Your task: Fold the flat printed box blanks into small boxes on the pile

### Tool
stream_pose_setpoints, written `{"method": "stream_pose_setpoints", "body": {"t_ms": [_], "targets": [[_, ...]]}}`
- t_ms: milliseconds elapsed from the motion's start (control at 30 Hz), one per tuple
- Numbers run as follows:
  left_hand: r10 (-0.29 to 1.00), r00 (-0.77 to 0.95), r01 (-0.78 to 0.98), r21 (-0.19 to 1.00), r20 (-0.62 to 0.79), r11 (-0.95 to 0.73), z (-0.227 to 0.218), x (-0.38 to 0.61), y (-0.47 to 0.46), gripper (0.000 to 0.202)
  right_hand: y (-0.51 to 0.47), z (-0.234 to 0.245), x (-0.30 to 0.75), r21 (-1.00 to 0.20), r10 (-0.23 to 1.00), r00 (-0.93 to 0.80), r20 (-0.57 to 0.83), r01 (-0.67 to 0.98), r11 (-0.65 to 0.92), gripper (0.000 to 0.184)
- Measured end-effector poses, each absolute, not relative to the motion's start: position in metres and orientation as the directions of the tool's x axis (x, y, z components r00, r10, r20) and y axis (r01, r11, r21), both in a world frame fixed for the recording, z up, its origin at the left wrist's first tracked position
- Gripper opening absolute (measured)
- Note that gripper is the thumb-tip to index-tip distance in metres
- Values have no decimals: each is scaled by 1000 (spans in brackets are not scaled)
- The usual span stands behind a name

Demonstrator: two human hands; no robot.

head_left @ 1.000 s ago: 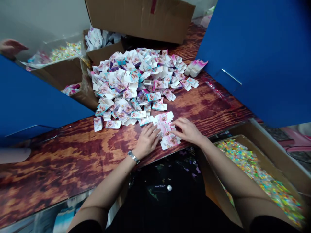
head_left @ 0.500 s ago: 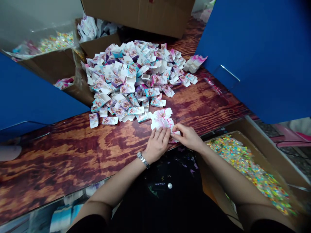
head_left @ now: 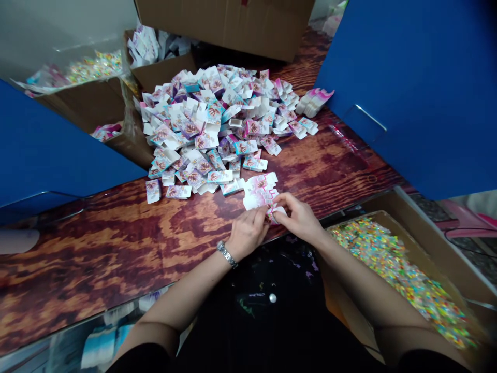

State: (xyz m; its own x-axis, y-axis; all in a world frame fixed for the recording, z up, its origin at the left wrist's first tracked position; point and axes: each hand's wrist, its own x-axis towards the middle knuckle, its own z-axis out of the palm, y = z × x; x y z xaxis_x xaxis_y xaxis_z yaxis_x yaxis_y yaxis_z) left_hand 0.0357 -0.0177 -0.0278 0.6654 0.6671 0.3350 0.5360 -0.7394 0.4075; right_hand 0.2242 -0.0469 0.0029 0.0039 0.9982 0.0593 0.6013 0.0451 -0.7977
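Near the table's front edge, both hands are closed on a small pink-and-white paper box (head_left: pixel 276 213). My left hand (head_left: pixel 247 231), with a metal watch at the wrist, has its fingers curled at the box's left side. My right hand (head_left: pixel 298 216) pinches the white flap at its right end between thumb and fingers. Just beyond the fingers lie overlapping flat pink-and-white box blanks (head_left: pixel 259 190). A large heap of small folded boxes (head_left: pixel 209 119) in white, purple, blue and pink spreads over the table behind them.
A stack of pink-edged blanks (head_left: pixel 312 102) lies right of the heap. Cardboard boxes (head_left: pixel 93 106) stand at the back left, one large carton (head_left: pixel 229 28) behind. Blue panels (head_left: pixel 411 93) flank the table. Lower right, an open box holds colourful wrapped pieces (head_left: pixel 396 269).
My left hand's fingers have drawn back and curled in, off the flat blanks and onto the box. My right fingers remain at its right end. The view has shifted slightly.
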Motion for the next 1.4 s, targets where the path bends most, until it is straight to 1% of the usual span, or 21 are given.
{"method": "stream_pose_setpoints", "body": {"t_ms": [67, 133, 167, 233, 300, 367, 467, 533, 700, 800, 867, 933, 1000, 1067, 1133, 1233, 1333, 1400], "targets": [[733, 593, 554, 491, 333, -672, -27, 35, -17, 50, -53, 2, 221, -759, 968, 57, 245, 632, 155, 26], [791, 527, 565, 567, 311, -599, -24, 35, -16, 59, -59, 0, 217, -647, 902, 36, 429, 710, 279, 23], [808, 507, 564, 594, 300, -574, -22, 35, -16, 61, -61, -2, 215, -588, 873, 5, 487, 741, 324, 22], [819, 494, 548, 626, 291, -554, -19, 35, -16, 62, -64, -5, 211, -521, 839, -40, 542, 767, 373, 24], [816, 496, 531, 639, 297, -556, -18, 35, -17, 61, -65, -7, 207, -526, 832, -61, 551, 749, 403, 26], [804, 508, 514, 640, 309, -571, -20, 34, -18, 58, -65, -8, 204, -590, 857, -65, 512, 698, 406, 25], [791, 514, 499, 634, 332, -591, -24, 32, -18, 53, -65, -5, 204, -689, 904, -54, 423, 629, 360, 20], [787, 508, 493, 632, 349, -598, -25, 31, -17, 52, -65, -2, 203, -711, 918, -42, 394, 619, 334, 20], [768, 510, 470, 621, 388, -627, -23, 29, -15, 48, -64, 3, 197, -734, 925, -50, 376, 593, 330, 32], [752, 527, 472, 600, 394, -646, -23, 27, -14, 42, -65, 4, 195, -757, 933, -63, 353, 568, 325, 29], [746, 550, 488, 581, 375, -651, -24, 26, -13, 39, -64, 4, 196, -811, 959, -26, 283, 528, 253, 30], [729, 580, 496, 552, 364, -671, -24, 25, -13, 38, -62, 2, 199, -885, 980, 63, 188, 443, 141, 32], [705, 603, 492, 522, 374, -697, -22, 25, -13, 39, -58, 1, 202, -943, 985, 130, 118, 327, 70, 29], [691, 612, 486, 505, 386, -713, -21, 26, -13, 41, -54, 0, 203, -970, 987, 131, 92, 236, 59, 24], [696, 602, 494, 503, 391, -709, -19, 27, -14, 43, -51, 1, 202, -982, 990, 124, 73, 181, 50, 21], [715, 585, 519, 500, 384, -693, -19, 27, -16, 46, -47, 4, 199, -991, 991, 126, 34, 132, 17, 20], [750, 565, 564, 503, 345, -656, -20, 27, -18, 54, -46, 7, 195, -995, 990, 142, 4, 98, -10, 18], [757, 560, 578, 497, 336, -648, -20, 27, -18, 61, -46, 9, 193, -989, 986, 167, 21, 146, -3, 16]]}}
